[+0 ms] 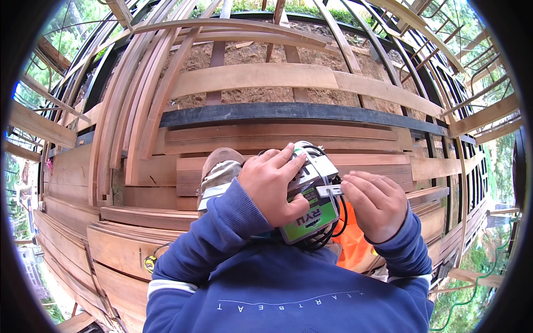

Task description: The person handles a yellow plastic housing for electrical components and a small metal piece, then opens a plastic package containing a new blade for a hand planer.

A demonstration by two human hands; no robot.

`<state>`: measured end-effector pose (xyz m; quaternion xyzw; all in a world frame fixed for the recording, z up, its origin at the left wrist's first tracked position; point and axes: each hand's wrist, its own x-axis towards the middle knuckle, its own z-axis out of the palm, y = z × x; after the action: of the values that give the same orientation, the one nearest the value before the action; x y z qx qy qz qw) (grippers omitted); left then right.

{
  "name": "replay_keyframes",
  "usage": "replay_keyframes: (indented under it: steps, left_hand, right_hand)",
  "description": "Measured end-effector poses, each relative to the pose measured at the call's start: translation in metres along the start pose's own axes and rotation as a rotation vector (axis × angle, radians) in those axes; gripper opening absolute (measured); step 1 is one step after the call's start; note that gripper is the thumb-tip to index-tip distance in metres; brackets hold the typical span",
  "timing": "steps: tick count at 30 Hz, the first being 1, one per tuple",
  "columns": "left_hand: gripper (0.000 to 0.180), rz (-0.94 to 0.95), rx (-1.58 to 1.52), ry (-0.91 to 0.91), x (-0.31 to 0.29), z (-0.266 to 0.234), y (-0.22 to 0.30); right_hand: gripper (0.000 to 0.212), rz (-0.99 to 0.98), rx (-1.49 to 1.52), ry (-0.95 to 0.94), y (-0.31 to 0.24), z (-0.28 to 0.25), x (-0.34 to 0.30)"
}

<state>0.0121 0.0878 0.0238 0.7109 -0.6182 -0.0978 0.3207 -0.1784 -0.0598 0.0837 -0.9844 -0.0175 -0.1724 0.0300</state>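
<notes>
A corded power tool (315, 221) with a green and grey label and a metal base plate lies across my lap. My left hand (270, 186) grips it from the left, thumb on the label's edge and fingers over the metal plate. On the tool's right side, my right hand (377, 205) pinches the end of a small pale metal piece (328, 191) between thumb and fingertips. That piece lies against the plate, but I cannot tell whether it is fastened there. A black cord (343, 221) loops around the tool's right and lower sides, partly hidden by my sleeve.
Stacked reddish boards (288, 136) lie just ahead, with long planks (145, 94) at the left. A dark beam (300, 113) crosses beyond, over soil and open framing. A yellow tape measure (150, 263) sits at the left, orange cloth (353, 244) beside my lap, a green hose (474, 288) far right.
</notes>
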Motion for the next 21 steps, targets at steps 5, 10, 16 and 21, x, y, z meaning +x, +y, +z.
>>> replay_keyframes:
  steps: [5,10,16,21]
  left_hand:
    - [0.062,-0.027,-0.099,-0.033,-0.010,0.017,-0.002]
    - [0.062,0.034,-0.003,0.091,-0.014,0.024,0.000]
    - [0.061,0.052,0.084,0.143,-0.015,0.025,0.007]
    - [0.063,0.053,0.110,0.140,-0.014,0.023,0.010]
  right_hand:
    - [0.030,-0.108,-0.108,0.043,-0.001,0.013,-0.002]
    - [0.041,-0.177,-0.112,0.003,0.000,0.020,-0.011]
    - [0.041,-0.223,-0.174,-0.009,0.002,0.019,-0.013]
    - [0.039,-0.259,-0.184,-0.034,0.005,0.018,-0.013]
